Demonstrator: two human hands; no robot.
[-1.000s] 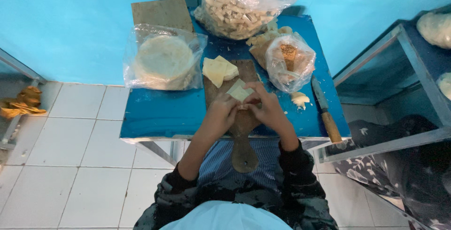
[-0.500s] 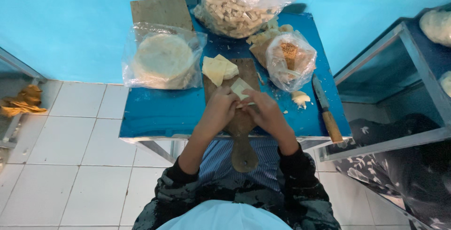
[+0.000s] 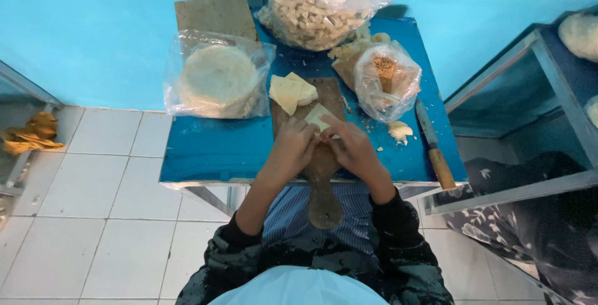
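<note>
My left hand (image 3: 291, 148) and my right hand (image 3: 352, 146) meet over a wooden paddle-shaped cutting board (image 3: 321, 168) on a small blue table (image 3: 212, 149). Together they pinch a pale thin wrapper piece (image 3: 317, 117), folding it between the fingertips. A small stack of cut pale wrapper sheets (image 3: 290, 91) lies at the board's far end, just beyond my fingers.
A clear bag of round flat wrappers (image 3: 216, 76) sits at the left. A big bag of rolled pieces (image 3: 327, 3) stands at the back; a smaller bag with filling (image 3: 386, 79) is to the right. A wooden-handled knife (image 3: 434, 146) lies near the right edge, beside a metal rack (image 3: 523, 93).
Both hands stay on the wrapper piece; the fingers have closed in over it slightly, covering more of it than a second ago.
</note>
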